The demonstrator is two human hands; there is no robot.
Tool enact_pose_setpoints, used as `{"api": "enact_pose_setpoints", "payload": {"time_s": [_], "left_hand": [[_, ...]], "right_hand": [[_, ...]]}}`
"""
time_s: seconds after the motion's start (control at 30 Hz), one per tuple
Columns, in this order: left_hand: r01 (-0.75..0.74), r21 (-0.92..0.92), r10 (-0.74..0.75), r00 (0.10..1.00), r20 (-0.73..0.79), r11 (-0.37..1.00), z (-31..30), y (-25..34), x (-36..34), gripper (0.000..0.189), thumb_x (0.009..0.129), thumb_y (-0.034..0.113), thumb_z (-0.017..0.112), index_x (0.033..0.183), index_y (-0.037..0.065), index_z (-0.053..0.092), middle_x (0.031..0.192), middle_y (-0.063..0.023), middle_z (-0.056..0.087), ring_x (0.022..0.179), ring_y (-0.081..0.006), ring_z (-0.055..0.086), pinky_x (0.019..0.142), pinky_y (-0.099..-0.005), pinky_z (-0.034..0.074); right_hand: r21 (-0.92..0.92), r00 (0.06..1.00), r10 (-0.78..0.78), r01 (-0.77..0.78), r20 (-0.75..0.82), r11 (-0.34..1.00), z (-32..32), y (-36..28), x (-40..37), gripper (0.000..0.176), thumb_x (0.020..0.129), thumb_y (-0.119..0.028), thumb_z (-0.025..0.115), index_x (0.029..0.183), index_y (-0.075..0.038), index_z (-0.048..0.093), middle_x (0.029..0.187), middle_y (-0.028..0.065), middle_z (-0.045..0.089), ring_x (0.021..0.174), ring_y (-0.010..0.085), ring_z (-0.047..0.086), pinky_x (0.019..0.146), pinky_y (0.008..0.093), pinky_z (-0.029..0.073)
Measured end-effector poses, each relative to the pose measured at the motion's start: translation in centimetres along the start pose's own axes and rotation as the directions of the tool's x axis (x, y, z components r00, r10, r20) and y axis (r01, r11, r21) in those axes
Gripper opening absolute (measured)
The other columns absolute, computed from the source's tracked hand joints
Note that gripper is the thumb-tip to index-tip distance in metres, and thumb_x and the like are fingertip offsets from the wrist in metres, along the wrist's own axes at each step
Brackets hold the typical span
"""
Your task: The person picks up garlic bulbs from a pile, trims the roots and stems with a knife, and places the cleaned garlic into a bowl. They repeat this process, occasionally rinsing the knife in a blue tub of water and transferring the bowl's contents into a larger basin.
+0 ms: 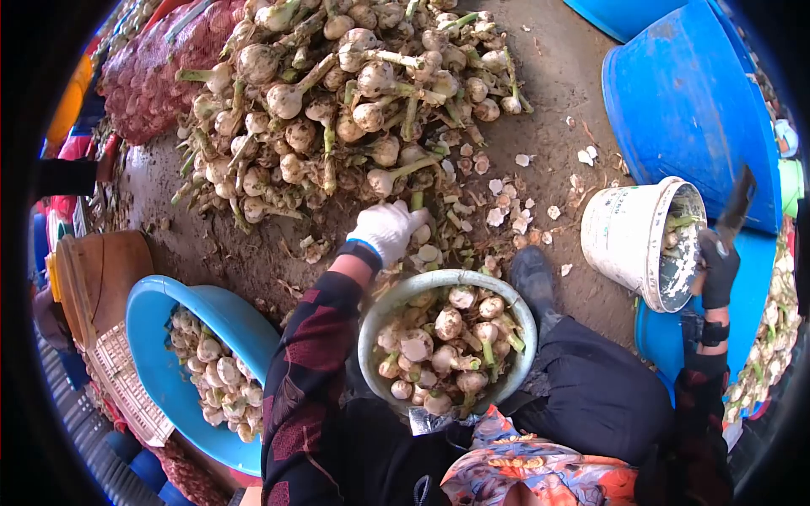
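Note:
My left hand [384, 234], in a white glove, reaches to the lower edge of a big heap of garlic [337, 101] with stems on. Its fingers are curled closed at a green garlic stem [417, 201]; the glove hides most of that bulb. Out to the right, my right hand [719, 271], in a black glove, grips a knife [737, 202] with a broad dark blade pointing up and away. A round pale-green basin [368, 354] of trimmed garlic bulbs [447, 324] stands between my legs.
A white bucket [616, 232] lies tipped at the right, against large blue tubs [688, 101]. At the left are a light-blue tub [198, 295] of garlic, a brown bucket [105, 274] and a red mesh sack [160, 76]. Cut scraps [506, 207] litter the floor. Another person's hand [107, 158] shows far left.

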State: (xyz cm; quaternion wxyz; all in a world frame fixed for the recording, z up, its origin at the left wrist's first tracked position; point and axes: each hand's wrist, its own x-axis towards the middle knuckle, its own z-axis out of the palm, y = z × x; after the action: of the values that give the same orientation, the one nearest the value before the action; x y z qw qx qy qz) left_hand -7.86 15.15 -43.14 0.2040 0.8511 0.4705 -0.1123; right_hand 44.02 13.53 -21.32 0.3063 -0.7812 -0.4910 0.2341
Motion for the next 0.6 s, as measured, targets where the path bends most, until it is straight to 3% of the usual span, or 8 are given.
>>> {"api": "enact_pose_setpoints", "payload": {"time_s": [0.13, 0.23, 0.27, 0.33, 0.47, 0.5, 0.53, 0.6], "left_hand": [[0.206, -0.466, -0.252, 0.967, -0.038, 0.86, -1.6, 0.2, -1.2, 0.056, 0.058, 0.019, 0.071, 0.113, 0.019, 0.059, 0.098, -0.0163, 0.058, 0.09, -0.0352, 0.06, 0.077, -0.0414, 0.05], [0.099, -0.609, -0.359, 0.877, -0.32, 0.787, -1.6, 0.6, -2.9, 0.054, 0.052, 0.026, 0.079, 0.1, 0.007, 0.064, 0.104, -0.0179, 0.057, 0.097, -0.0335, 0.057, 0.085, -0.0382, 0.048], [0.159, -0.718, -0.413, 0.89, -0.192, 0.678, -3.1, 0.9, -3.9, 0.059, 0.051, 0.022, 0.081, 0.102, 0.004, 0.061, 0.105, -0.015, 0.058, 0.096, -0.0285, 0.059, 0.085, -0.0359, 0.048], [-0.029, -0.995, -0.371, 0.928, 0.007, -0.092, -3.6, 1.1, -5.2, 0.062, 0.051, 0.012, 0.08, 0.107, 0.0, 0.056, 0.105, -0.0112, 0.058, 0.095, -0.0216, 0.06, 0.084, -0.0327, 0.049], [-0.278, -0.656, -0.391, 0.92, 0.027, -0.701, -5.0, 3.1, -8.2, 0.062, 0.069, -0.011, 0.067, 0.12, 0.002, 0.036, 0.108, -0.0164, 0.056, 0.094, -0.0246, 0.06, 0.081, -0.0365, 0.054], [-0.353, -0.606, -0.354, 0.927, -0.125, -0.713, -2.6, 2.7, -9.0, 0.062, 0.075, -0.007, 0.067, 0.125, 0.005, 0.032, 0.112, -0.0179, 0.054, 0.1, -0.0287, 0.058, 0.085, -0.0394, 0.053], [-0.166, -0.768, -0.356, 0.93, 0.086, -0.619, -2.6, 2.6, -9.5, 0.052, 0.092, 0.035, 0.052, 0.133, 0.01, 0.032, 0.119, -0.0102, 0.053, 0.105, -0.0235, 0.056, 0.09, -0.0438, 0.048], [-0.219, -0.525, -0.318, 0.942, 0.105, -0.822, -2.7, 3.2, -9.9, 0.043, 0.096, 0.039, 0.038, 0.129, 0.011, 0.038, 0.115, -0.009, 0.056, 0.104, -0.0229, 0.055, 0.091, -0.0469, 0.046]], "right_hand": [[0.076, 0.947, -0.043, 0.019, 0.319, 0.997, 8.2, -6.0, -2.3, 0.021, 0.074, -0.016, 0.072, 0.088, -0.003, 0.065, 0.068, -0.0023, 0.057, 0.057, 0.005, 0.05, 0.05, 0.0206, 0.038], [0.131, 0.816, -0.137, 0.076, 0.561, 0.988, 14.2, -8.6, -3.8, 0.022, 0.071, -0.014, 0.074, 0.087, -0.004, 0.064, 0.075, -0.0013, 0.06, 0.066, 0.0076, 0.055, 0.058, 0.0233, 0.044], [0.23, 0.771, -0.236, 0.119, 0.591, 0.966, 16.3, -8.7, -4.2, 0.023, 0.07, -0.014, 0.076, 0.088, -0.004, 0.064, 0.077, -0.0013, 0.061, 0.069, 0.0087, 0.056, 0.061, 0.0248, 0.045], [0.284, 0.676, -0.274, 0.099, 0.684, 0.954, 19.5, -10.3, -5.3, 0.024, 0.071, -0.016, 0.076, 0.087, -0.004, 0.063, 0.08, 0.0008, 0.062, 0.072, 0.01, 0.057, 0.066, 0.027, 0.047], [0.418, 0.346, -0.739, 0.652, 0.578, 0.633, 24.8, -13.4, -7.0, 0.025, 0.068, -0.02, 0.076, 0.081, -0.006, 0.06, 0.075, 0.009, 0.062, 0.066, 0.024, 0.062, 0.058, 0.0335, 0.049], [0.416, 0.285, -0.761, 0.7, 0.582, 0.58, 25.5, -13.9, -7.6, 0.024, 0.067, -0.021, 0.075, 0.081, -0.007, 0.06, 0.074, 0.009, 0.061, 0.064, 0.026, 0.061, 0.057, 0.0348, 0.049], [0.414, 0.223, -0.779, 0.744, 0.585, 0.524, 26.1, -14.3, -8.2, 0.024, 0.067, -0.021, 0.075, 0.08, -0.008, 0.06, 0.073, 0.0089, 0.06, 0.063, 0.0279, 0.061, 0.055, 0.0362, 0.049], [0.421, 0.182, -0.769, 0.749, 0.613, 0.512, 27.2, -14.8, -9.7, 0.025, 0.066, -0.024, 0.073, 0.08, -0.009, 0.058, 0.071, 0.008, 0.058, 0.063, 0.0279, 0.061, 0.054, 0.0376, 0.048]]}}
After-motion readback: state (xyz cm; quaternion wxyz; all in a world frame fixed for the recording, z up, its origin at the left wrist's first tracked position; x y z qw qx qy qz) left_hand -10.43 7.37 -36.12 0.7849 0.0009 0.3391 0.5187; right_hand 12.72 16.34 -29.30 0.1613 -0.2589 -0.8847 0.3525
